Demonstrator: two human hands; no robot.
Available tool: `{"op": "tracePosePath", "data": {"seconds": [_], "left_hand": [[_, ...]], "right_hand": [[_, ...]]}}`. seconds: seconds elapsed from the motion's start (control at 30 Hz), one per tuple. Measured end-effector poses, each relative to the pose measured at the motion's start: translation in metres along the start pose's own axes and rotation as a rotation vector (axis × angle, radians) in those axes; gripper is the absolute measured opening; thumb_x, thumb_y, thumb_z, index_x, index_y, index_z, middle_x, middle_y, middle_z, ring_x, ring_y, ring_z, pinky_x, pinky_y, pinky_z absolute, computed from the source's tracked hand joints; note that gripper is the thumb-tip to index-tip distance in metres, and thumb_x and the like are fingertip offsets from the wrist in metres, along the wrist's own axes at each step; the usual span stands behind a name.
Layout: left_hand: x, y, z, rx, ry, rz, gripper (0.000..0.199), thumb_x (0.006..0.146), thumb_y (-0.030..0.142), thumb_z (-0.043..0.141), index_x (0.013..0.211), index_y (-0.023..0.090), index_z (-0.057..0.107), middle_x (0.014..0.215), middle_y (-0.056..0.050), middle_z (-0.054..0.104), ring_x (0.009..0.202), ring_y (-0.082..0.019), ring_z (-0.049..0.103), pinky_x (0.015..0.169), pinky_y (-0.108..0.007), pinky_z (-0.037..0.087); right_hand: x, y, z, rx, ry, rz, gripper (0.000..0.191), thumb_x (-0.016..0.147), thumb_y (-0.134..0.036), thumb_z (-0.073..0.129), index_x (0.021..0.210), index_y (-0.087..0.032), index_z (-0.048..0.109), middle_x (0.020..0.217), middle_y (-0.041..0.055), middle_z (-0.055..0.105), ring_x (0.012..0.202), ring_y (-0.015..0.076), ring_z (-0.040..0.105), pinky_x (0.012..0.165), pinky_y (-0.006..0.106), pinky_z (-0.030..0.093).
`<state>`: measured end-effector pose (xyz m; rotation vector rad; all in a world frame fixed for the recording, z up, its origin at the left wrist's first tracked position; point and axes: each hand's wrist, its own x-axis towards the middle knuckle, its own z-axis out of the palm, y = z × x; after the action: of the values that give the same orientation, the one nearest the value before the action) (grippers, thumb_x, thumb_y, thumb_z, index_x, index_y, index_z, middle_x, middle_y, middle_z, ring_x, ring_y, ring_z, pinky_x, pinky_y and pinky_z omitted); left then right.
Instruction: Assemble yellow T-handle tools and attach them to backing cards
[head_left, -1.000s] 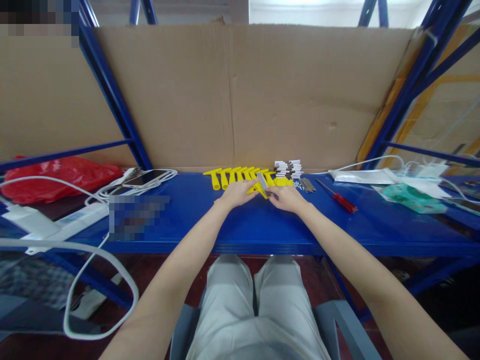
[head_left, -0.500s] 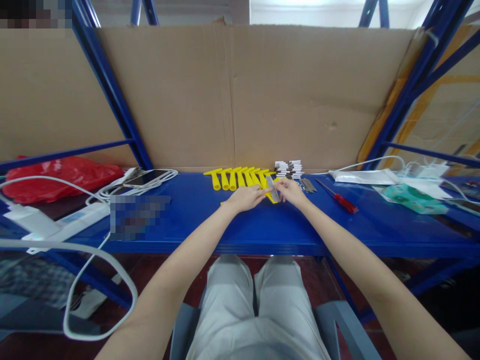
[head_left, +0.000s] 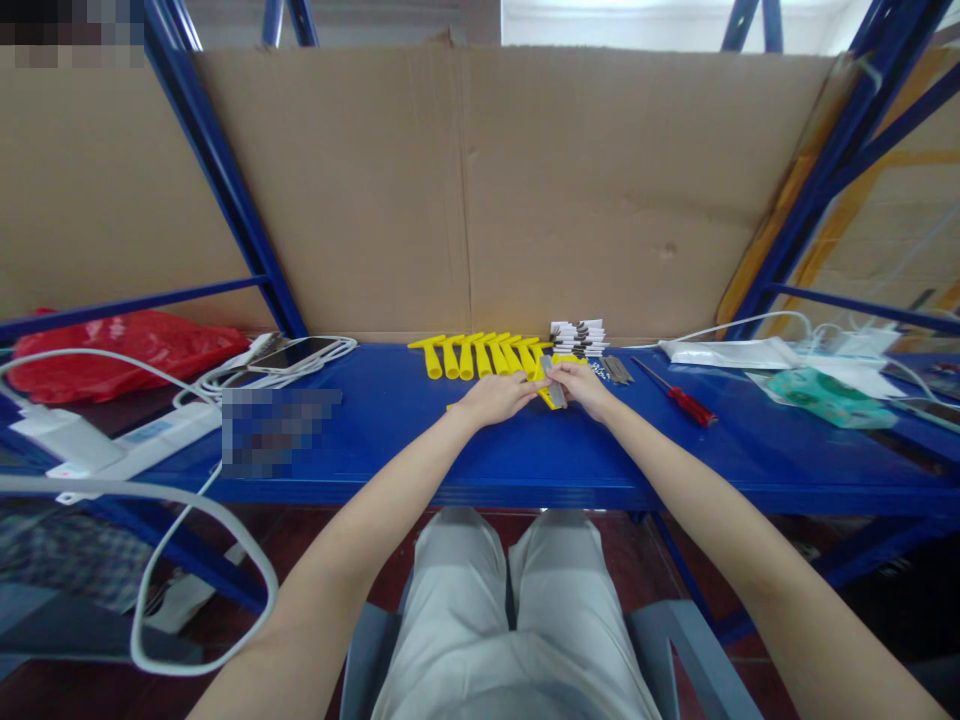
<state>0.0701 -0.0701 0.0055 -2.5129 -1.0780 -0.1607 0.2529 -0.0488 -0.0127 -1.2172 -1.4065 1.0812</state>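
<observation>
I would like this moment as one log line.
left hand, right hand: together at yellow piece and grey strip | behind: row of yellow parts | right: red screwdriver on blue table

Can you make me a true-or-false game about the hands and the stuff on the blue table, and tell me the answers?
1. The left hand and right hand meet at a yellow piece. True.
2. The hands are far apart. False: they are close together.
3. A screwdriver lies on the blue table. True.
4. The screwdriver's handle is green. False: it is red.
5. A red bag is on the person's left. True.
</observation>
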Motion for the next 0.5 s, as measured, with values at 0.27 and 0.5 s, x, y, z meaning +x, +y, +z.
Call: {"op": "tracePosePath", "data": {"seconds": [0.27, 0.5], "left_hand": [[-0.0009, -0.0001, -0.0005, 0.007, -0.002, -0.005, 0.045, 0.1, 0.037, 0.028, 0.143, 0.035, 0.041, 0.115, -0.007, 0.061, 0.092, -0.018, 0.065, 0.069, -0.024, 0.048], [-0.0003, -0.0009, -0.0004, 0.001, -0.005, -0.003, 0.046, 0.1, 0.038, 0.029, 0.144, 0.035, 0.04, 0.117, -0.007, 0.061, 0.094, -0.018, 0.065, 0.069, -0.023, 0.047]], "right_hand": [[0.0037, 0.0017, -0.0013, 0.13, -0.042, 0.061, 0.012, 0.083, -0.02, 0.054, 0.07, -0.019, 0.053, 0.053, -0.0017, 0.055, 0.043, 0.0133, 0.052, 0.038, 0.022, 0.038], [0.0002, -0.0015, -0.0002, 0.082, -0.017, 0.055, 0.013, 0.082, -0.016, 0.053, 0.07, -0.019, 0.054, 0.049, -0.003, 0.052, 0.039, 0.0115, 0.049, 0.038, 0.021, 0.038]]}}
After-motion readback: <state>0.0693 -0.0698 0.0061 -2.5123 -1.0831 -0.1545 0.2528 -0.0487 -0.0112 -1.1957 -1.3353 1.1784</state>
